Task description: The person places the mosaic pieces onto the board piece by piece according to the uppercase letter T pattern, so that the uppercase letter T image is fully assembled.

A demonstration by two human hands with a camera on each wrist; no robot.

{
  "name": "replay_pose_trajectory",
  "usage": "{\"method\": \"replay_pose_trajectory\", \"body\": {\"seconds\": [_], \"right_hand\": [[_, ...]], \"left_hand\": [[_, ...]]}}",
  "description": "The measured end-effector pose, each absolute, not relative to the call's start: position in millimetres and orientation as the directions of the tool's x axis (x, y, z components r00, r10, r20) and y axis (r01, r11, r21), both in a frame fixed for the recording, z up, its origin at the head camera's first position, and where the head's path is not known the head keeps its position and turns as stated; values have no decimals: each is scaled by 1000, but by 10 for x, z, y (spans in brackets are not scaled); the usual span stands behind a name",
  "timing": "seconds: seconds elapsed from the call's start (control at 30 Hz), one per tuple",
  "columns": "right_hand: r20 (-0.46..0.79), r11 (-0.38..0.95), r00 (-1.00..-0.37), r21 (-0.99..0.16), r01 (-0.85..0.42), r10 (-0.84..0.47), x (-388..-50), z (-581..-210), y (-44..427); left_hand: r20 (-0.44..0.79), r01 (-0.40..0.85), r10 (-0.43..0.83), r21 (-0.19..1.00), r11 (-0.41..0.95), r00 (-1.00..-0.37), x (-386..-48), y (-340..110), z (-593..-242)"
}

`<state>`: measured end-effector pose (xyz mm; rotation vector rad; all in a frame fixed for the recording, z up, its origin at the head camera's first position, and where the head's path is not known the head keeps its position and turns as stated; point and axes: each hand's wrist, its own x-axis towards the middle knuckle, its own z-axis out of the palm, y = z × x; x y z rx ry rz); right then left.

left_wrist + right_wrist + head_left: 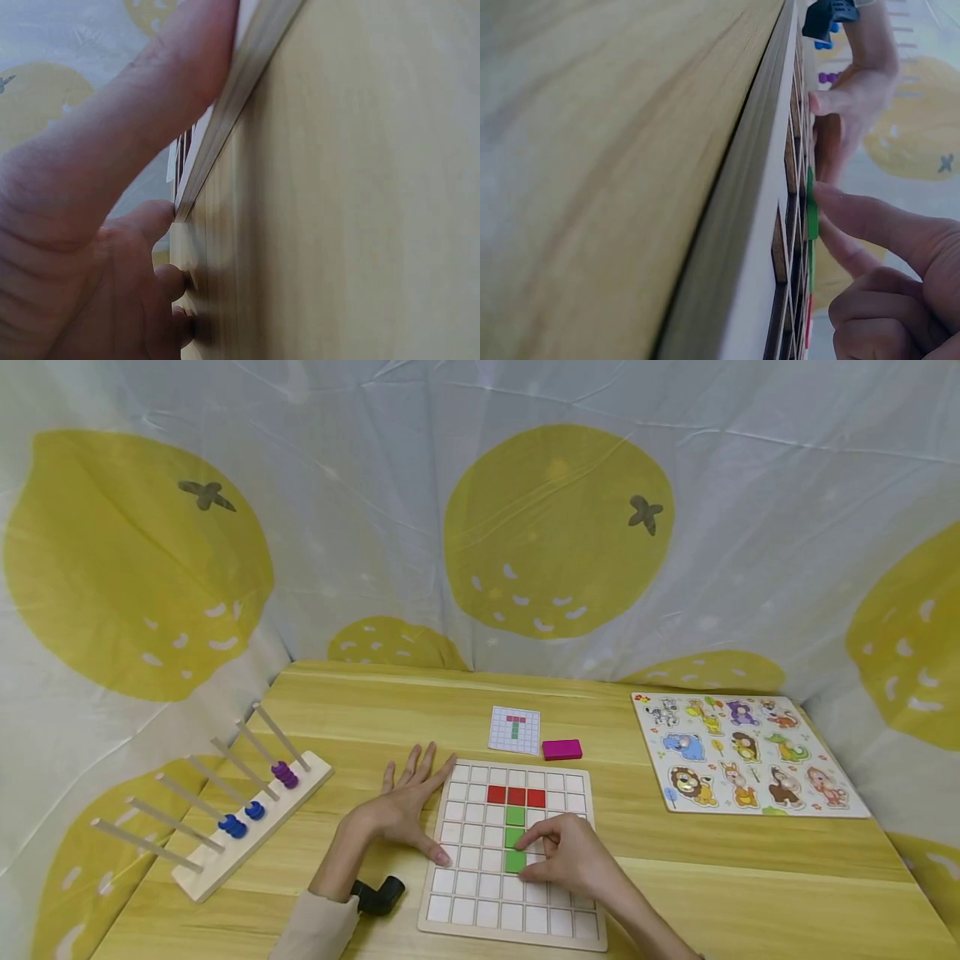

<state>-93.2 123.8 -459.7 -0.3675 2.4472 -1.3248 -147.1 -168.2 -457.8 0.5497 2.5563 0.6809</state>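
Observation:
A wooden grid board [517, 939] with white squares lies in front of me. Three red tiles [517, 796] form a row on it, and green tiles [515, 816] run down from the middle one. My right hand [573, 860] pinches the lowest green tile [515, 861] between thumb and index finger; in the right wrist view the thumb touches this green tile [812, 206], which stands slightly proud of the grid. My left hand [397, 810] rests at the board's left side with fingers spread, its thumb on the board's edge [225, 112] in the left wrist view.
Behind the board lie a pattern card [528, 742] with a red and green T and a magenta block [562, 750]. An animal puzzle board [720, 777] is at right. A pegged wooden stand [197, 883] with blue and purple beads is at left.

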Motion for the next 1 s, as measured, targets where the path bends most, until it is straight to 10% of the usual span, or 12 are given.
{"method": "replay_pose_trajectory", "body": {"seconds": [1.0], "right_hand": [[-130, 588, -935, -803, -95, -329, -1115, -4311, 1648]], "left_hand": [[-250, 262, 499, 616, 743, -830, -1451, -1724, -4587]]}}
